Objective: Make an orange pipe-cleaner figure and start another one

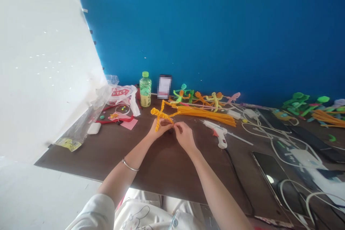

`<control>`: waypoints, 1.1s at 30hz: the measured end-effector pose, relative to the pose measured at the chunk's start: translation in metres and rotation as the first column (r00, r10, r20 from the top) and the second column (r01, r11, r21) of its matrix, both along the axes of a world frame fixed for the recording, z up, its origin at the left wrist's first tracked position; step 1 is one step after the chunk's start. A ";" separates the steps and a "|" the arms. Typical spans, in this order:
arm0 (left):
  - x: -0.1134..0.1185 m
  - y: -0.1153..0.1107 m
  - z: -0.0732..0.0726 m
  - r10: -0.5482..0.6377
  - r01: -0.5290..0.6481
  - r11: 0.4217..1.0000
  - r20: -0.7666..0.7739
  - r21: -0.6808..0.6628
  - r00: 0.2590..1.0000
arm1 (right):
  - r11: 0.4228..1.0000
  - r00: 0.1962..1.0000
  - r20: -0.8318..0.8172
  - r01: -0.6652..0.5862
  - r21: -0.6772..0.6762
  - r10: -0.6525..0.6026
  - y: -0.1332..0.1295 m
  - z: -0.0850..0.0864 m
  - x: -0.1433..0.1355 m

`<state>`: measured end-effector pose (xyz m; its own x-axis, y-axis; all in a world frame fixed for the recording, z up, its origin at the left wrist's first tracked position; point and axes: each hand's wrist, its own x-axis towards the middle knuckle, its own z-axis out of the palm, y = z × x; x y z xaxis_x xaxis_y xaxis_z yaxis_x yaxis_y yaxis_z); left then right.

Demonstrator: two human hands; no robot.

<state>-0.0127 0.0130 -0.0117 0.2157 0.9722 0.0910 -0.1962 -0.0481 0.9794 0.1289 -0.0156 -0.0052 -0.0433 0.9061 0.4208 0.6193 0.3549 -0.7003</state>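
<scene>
While a flat blue wall [215, 32] fills the background and a white board [40, 64] leans in from the left side, the dark brown surface [167, 165] spreads wide and matte beneath everything. Along its far edge lies a long bundle of orange pipe cleaners [207, 114], straight and fuzzy, with small finished pipe cleaner figures [199, 97] in green, orange and pink behind it. A crinkled plastic bag [118, 95] and a green-capped bottle [145, 89] stand to the left; a white glue gun [219, 132] with its trailing cord lies to the right. Just above the middle of the surface, the orange pipe cleaner figure [162, 114] stands up from the fingers, a twisted, spiralled stick shape with thin limbs. It looks very light, soft on the outside with a wire core, so it should bend easily and hold its shape; the thicker twisted trunk seems the safest place to grip. The left hand [159, 128] is closed around its lower end. The right hand [184, 133] is pinched nearly shut on a strand at the base.
</scene>
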 end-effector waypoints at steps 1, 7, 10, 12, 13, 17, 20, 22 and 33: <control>0.000 0.000 0.000 0.001 0.000 1.000 -0.003 0.005 1.000 | 1.000 1.000 0.020 0.007 0.031 -0.007 0.001 0.000 0.000; 0.001 0.000 -0.001 -0.040 0.041 0.994 -0.007 0.106 0.999 | 0.999 0.999 0.003 0.039 0.005 -0.039 0.004 -0.005 0.000; 0.002 -0.001 0.000 -0.026 0.031 0.993 -0.045 0.116 0.999 | 0.999 0.999 0.001 0.036 -0.010 -0.036 0.004 -0.005 -0.001; 0.003 -0.001 -0.001 -0.024 0.030 0.992 -0.053 0.121 0.998 | 0.999 0.999 0.011 0.030 -0.017 -0.030 0.003 -0.004 -0.001; 0.003 -0.001 -0.001 -0.021 0.028 0.992 -0.057 0.126 0.998 | 0.999 0.999 0.017 0.029 -0.020 -0.029 0.003 -0.004 -0.001; 0.005 -0.001 -0.005 0.002 0.011 0.989 -0.085 0.150 0.996 | 0.999 0.999 0.027 0.026 -0.048 -0.025 0.004 -0.007 -0.001; 0.007 0.000 -0.008 0.018 0.001 0.984 -0.104 0.179 0.994 | 0.994 0.999 -0.049 0.007 -0.113 -0.013 0.007 -0.011 0.000; 0.008 0.000 -0.008 0.014 0.005 0.981 -0.099 0.195 0.995 | 0.973 0.980 -0.197 -0.059 -0.222 0.015 0.009 -0.012 0.000; 0.002 -0.002 -0.005 0.117 -0.058 0.964 -0.222 0.258 0.968 | 0.802 0.587 -0.804 -0.432 -0.413 -0.098 0.005 0.002 0.001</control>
<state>-0.0110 0.0114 -0.0167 0.1746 0.9414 0.2885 0.0519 -0.3014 0.9521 0.1300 -0.0110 -0.0027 -0.1286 0.9789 -0.1591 -0.2697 -0.1889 -0.9442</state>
